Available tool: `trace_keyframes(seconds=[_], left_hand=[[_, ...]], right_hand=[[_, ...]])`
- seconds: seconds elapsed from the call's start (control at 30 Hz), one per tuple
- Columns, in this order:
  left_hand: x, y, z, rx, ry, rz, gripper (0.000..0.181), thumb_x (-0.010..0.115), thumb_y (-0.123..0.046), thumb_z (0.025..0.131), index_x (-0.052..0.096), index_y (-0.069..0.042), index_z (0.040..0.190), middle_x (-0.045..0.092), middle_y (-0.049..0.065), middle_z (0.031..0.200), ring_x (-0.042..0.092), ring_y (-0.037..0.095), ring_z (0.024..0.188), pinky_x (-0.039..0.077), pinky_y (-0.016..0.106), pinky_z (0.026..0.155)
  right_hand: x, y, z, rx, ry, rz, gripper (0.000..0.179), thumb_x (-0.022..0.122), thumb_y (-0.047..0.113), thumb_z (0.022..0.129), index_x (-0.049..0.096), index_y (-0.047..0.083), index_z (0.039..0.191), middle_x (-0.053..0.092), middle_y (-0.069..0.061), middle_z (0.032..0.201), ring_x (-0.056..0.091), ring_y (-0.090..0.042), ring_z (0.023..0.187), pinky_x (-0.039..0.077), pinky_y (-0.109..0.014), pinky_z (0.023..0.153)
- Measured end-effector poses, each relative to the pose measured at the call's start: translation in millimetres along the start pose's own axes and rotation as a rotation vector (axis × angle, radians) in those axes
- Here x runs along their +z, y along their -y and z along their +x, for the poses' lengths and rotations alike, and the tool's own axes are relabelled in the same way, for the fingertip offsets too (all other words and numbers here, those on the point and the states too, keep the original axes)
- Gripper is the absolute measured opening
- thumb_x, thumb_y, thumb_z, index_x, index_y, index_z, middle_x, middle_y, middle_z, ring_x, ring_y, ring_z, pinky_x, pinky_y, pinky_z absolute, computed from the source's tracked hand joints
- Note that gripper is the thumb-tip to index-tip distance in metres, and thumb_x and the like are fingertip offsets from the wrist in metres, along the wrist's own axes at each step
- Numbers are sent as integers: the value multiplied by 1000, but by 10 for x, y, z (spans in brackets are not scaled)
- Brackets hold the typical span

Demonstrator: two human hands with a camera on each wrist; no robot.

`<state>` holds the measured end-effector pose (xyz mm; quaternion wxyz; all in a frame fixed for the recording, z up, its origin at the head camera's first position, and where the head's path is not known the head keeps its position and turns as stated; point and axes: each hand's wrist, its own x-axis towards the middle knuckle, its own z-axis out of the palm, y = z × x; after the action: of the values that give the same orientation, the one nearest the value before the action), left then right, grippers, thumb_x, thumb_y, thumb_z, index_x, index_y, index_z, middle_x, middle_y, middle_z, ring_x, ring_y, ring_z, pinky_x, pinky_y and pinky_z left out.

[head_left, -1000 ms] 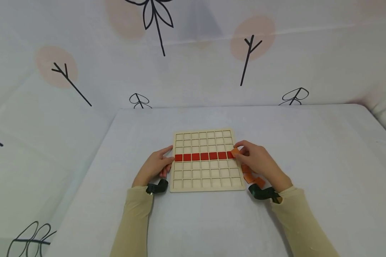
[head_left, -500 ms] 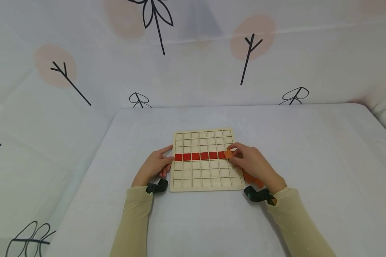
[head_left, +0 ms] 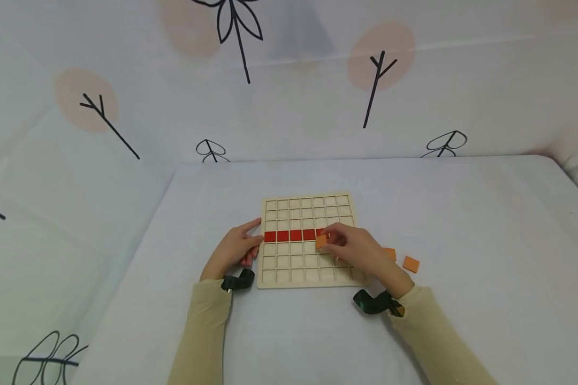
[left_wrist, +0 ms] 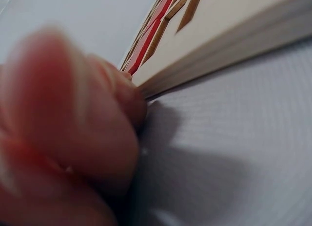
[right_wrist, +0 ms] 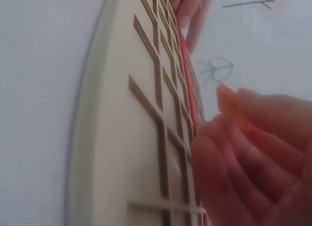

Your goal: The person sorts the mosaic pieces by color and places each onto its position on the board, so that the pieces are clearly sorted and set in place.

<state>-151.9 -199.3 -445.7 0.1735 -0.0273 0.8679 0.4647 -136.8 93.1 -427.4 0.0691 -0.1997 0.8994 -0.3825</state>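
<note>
A square wooden grid board lies flat with a row of red square tiles set across its middle. My left hand rests against the board's left edge, index finger extended and thumb at the rim; its fingertips meet the side of the board in the left wrist view. Over the row just below the red tiles, my right hand pinches an orange square tile between thumb and fingers. That tile is tilted in the right wrist view. The right end of the red row is hidden behind this hand.
Loose orange tiles lie to the right of the board: one tile in full view, another partly covered by the right wrist. All of it stands on a white-covered table, with a patterned cloth hanging behind.
My right hand has moved left across the board with the orange tile, from its right edge to over the grid. Loose orange tiles now show beyond the wrist. The left hand stays at the edge.
</note>
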Motion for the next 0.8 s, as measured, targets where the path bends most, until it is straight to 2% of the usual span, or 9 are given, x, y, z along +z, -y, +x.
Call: trace_keyframes(seconds=[0.13, 0.4, 0.8], left_hand=[[-9, -1, -11, 4, 1, -13, 52, 55, -27, 88, 36, -29, 136, 53, 7, 56, 47, 16, 38, 39, 26, 39], [-8, 5, -10, 6, 0, -8, 52, 55, -26, 88, 35, -28, 137, 53, 7, 57, 47, 16, 39, 40, 26, 39], [3, 7, 13, 2, 16, -13, 53, 55, -26, 88, 35, -30, 137, 52, 7, 56, 46, 16, 39, 40, 26, 40]], right_hand=[[44, 55, 38, 9, -23, 27, 31, 64, 27, 82, 58, 17, 110, 57, 6, 82, 54, -10, 74, 44, -28, 68], [107, 160, 103, 57, -8, 181, 29, 63, 20, 82, 58, 18, 111, 59, 2, 86, 57, -11, 71, 46, -29, 67], [334, 280, 254, 115, -12, 337, 29, 65, 22, 80, 58, 18, 109, 63, 2, 84, 61, -13, 65, 49, -28, 64]])
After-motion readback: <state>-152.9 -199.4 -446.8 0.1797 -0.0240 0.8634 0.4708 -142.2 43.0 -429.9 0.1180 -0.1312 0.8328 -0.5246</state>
